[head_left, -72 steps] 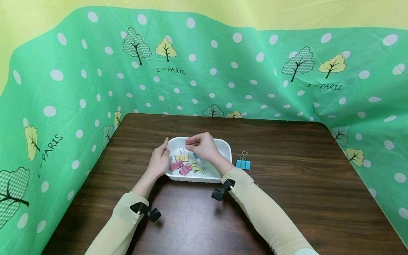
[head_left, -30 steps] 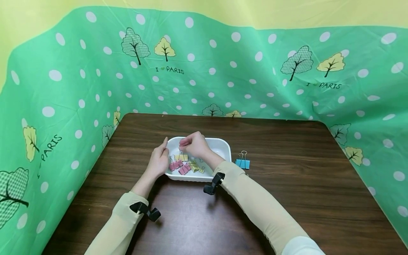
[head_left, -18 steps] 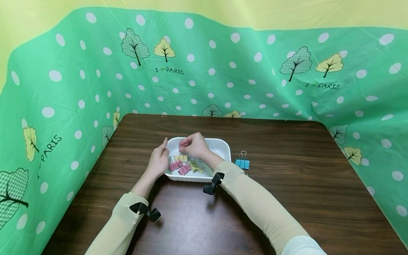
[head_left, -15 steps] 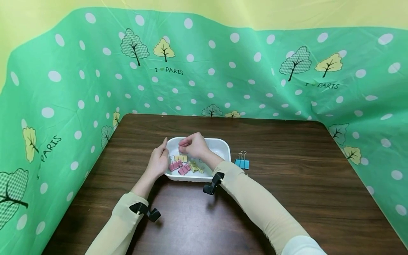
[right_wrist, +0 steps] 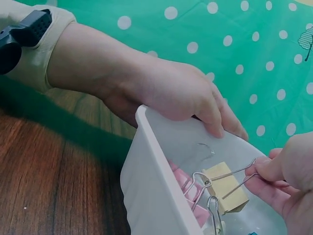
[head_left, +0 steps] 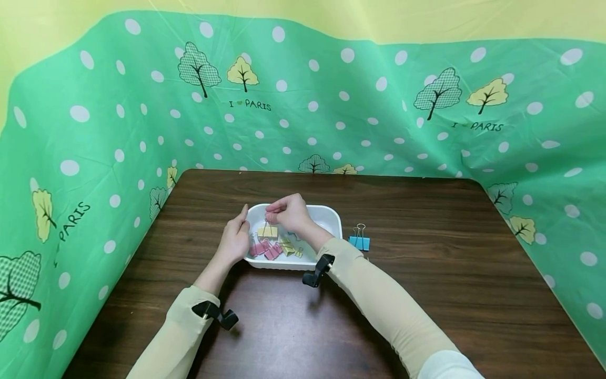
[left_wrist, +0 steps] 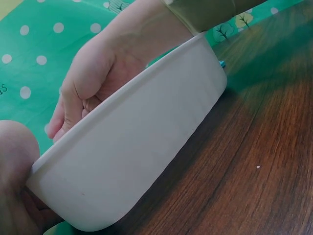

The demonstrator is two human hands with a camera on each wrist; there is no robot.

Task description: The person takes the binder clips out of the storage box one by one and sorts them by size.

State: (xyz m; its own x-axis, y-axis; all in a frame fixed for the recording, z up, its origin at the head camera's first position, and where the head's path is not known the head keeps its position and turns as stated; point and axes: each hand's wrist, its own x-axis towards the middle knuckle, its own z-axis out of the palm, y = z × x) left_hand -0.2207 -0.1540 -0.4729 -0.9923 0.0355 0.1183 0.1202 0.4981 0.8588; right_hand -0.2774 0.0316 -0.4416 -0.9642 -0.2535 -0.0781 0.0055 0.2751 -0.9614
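My left hand (head_left: 235, 238) grips the left end of a white plastic tray (head_left: 289, 265), thumb at the rim. Over the tray, my right hand (head_left: 292, 214) pinches the wire handles of a yellow binder clip (head_left: 268, 233) between thumb and fingers. The right wrist view shows this yellow binder clip (right_wrist: 226, 187) tilted, its wires running to the fingertips. Pink binder clips (head_left: 272, 251) lie below it, with another yellow binder clip (head_left: 286, 247) and a small yellow one (head_left: 299, 253) beside them. A bit of blue shows at the bottom of the right wrist view.
A blue binder clip (head_left: 360, 242) stands on the brown wooden table (head_left: 426, 252), just right of the tray. Green dotted cloth (head_left: 331, 116) hangs around the back and sides of the table.
My right hand has moved left within the tray and taken hold of the yellow binder clip's handles. The clip has since risen slightly. My left hand stays on the tray.
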